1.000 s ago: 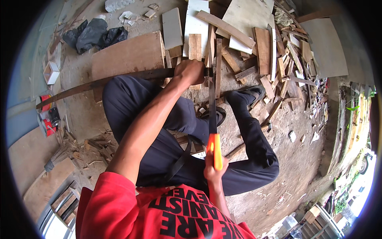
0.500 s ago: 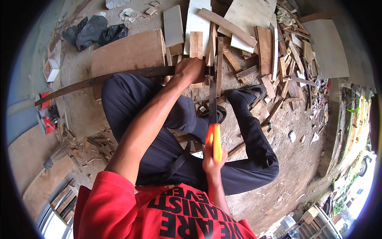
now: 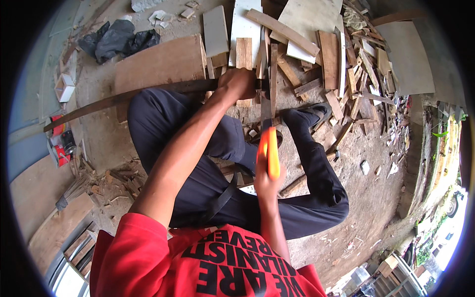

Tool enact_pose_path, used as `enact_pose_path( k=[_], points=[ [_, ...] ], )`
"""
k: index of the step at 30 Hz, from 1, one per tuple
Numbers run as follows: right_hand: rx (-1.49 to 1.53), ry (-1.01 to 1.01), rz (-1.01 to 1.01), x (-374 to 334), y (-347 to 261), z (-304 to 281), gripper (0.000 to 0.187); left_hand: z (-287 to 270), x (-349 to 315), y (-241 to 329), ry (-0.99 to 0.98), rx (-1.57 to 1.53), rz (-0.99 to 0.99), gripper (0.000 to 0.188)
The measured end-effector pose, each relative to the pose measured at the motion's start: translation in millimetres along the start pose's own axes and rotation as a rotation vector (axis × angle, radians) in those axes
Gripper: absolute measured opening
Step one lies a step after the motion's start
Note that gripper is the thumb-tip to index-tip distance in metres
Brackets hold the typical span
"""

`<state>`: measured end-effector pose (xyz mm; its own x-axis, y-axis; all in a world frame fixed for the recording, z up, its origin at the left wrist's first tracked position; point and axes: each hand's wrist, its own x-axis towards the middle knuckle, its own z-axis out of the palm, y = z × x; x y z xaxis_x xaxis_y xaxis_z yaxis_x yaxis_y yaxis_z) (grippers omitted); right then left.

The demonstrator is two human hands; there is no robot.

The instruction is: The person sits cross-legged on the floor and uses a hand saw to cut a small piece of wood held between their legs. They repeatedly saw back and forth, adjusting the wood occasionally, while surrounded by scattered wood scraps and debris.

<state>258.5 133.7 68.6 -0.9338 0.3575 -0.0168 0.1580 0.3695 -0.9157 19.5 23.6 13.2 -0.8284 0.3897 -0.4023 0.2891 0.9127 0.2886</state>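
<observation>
A long dark wooden strip [image 3: 163, 90] runs from the far left across my raised knee. My left hand [image 3: 237, 84] is wrapped round it near its right end, pressing it down. Close to those knuckles, the blade of a handsaw [image 3: 266, 108] crosses the strip's end, pointing away from me. My right hand [image 3: 268, 184] grips the saw's orange and yellow handle, slightly smeared by motion. Under my left hand, a short light board [image 3: 244, 49] sticks out on the far side.
Scrap wood [image 3: 354, 89] lies heaped at the far right, with white and grey panels [image 3: 215, 32] beyond my hands. A brown board [image 3: 163, 62] and a black plastic bag [image 3: 118, 39] lie at the far left. My sandalled foot [image 3: 304, 119] rests right of the blade.
My right hand has pushed the saw away from me, so its handle is farther forward and more blade passes beyond the strip. My left hand stays on the strip.
</observation>
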Motion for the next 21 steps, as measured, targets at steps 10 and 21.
enact_pose_path(
  k=[10,21],
  points=[
    [0.208,-0.012,0.102,48,0,8,0.026,-7,4,5,-0.003,0.035,0.069,0.025],
    [-0.062,-0.086,0.0,-62,3,-47,0.02,8,7,-9,0.037,-0.099,-0.017,0.027]
  ],
)
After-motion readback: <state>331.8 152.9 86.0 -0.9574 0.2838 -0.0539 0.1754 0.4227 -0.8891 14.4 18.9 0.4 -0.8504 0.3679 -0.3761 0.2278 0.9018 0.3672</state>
